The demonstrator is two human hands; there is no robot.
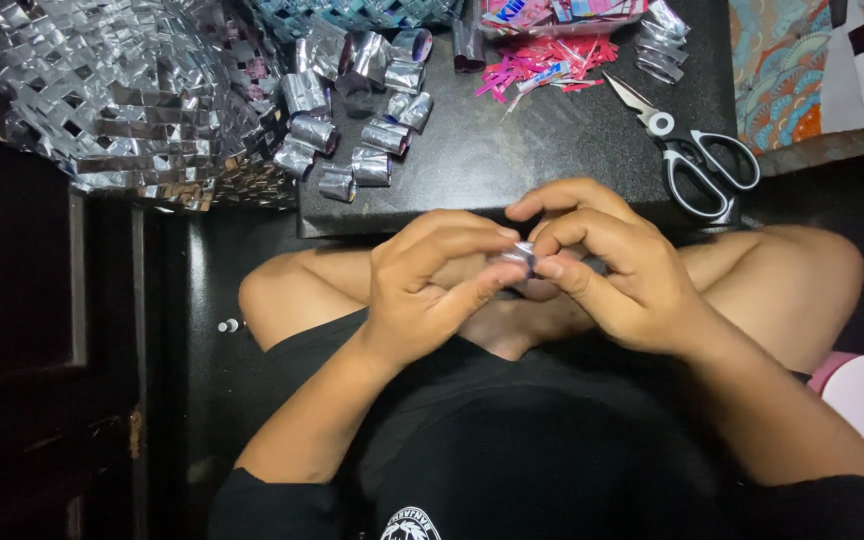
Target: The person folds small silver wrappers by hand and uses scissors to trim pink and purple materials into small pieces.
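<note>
A seated person's left hand (422, 290) and right hand (607, 275) are pinching a small folded silver foil strip (520, 256) between clenched fingers, above the lap and just short of the dark counter (512, 150). The slick strip is likely to slip or unfold if that pinch loosens.

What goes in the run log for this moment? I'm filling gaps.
left hand + right hand: pinching folded foil piece | scissors: on dark board, untouched
</note>
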